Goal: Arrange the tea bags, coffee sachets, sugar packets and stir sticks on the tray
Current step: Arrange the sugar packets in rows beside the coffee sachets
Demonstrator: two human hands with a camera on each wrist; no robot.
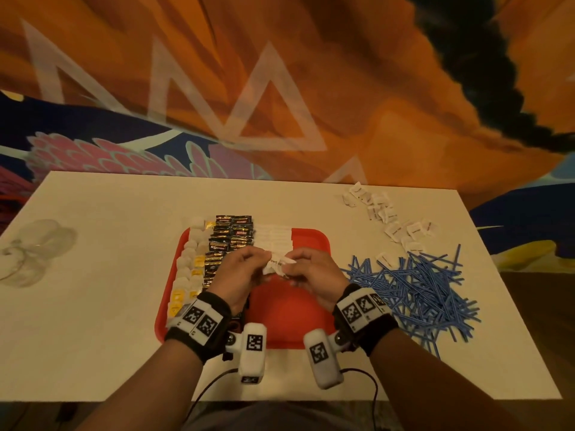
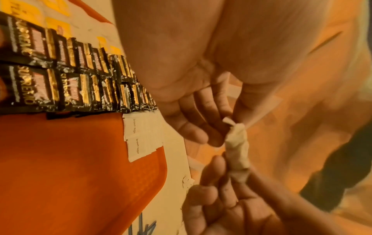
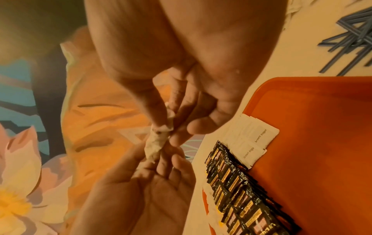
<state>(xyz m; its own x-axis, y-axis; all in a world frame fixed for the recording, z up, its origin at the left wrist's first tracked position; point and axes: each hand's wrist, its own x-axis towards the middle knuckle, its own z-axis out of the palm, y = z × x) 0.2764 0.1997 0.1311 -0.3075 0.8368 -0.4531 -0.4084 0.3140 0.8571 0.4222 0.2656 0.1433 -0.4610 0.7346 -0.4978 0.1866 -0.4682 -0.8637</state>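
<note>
On the red tray, leftmost lie the tea bags, then black coffee sachets, then laid sugar packets. Above the tray's middle, the left hand and right hand pinch a sugar-packet bundle (crumpled). Right of the tray: blue stir sticks.

A white table stood against a painted wall: orange swirls, pale triangle outlines, a pink flower low at left, a dark patch upper right. Warm, dim light.
</note>
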